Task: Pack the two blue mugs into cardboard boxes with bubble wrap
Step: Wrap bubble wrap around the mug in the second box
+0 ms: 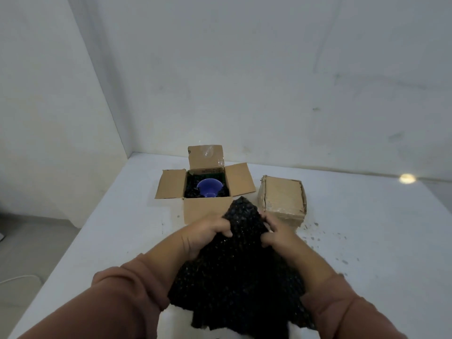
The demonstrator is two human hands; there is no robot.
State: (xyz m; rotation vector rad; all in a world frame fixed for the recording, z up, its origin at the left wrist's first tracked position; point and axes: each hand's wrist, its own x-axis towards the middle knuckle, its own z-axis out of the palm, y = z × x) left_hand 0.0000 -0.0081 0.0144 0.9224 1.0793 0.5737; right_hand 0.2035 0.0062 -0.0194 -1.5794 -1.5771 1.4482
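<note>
Head view, looking down: both hands hold a sheet of black bubble wrap (239, 277) at the centre of the frame, above the white table (367, 241). The left hand (205, 231) has its fingers curled over the sheet's upper left edge, and the right hand (276, 230) grips the upper right edge, thumb and fingers closed on it. The sheet hangs down between the two brown sleeves (127, 289). Just beyond the hands stands an open cardboard box (208, 209) with four flaps spread out. A blue mug (209, 187) sits inside it among dark padding (192, 189). A closed cardboard box (283, 196) stands just right of it.
</note>
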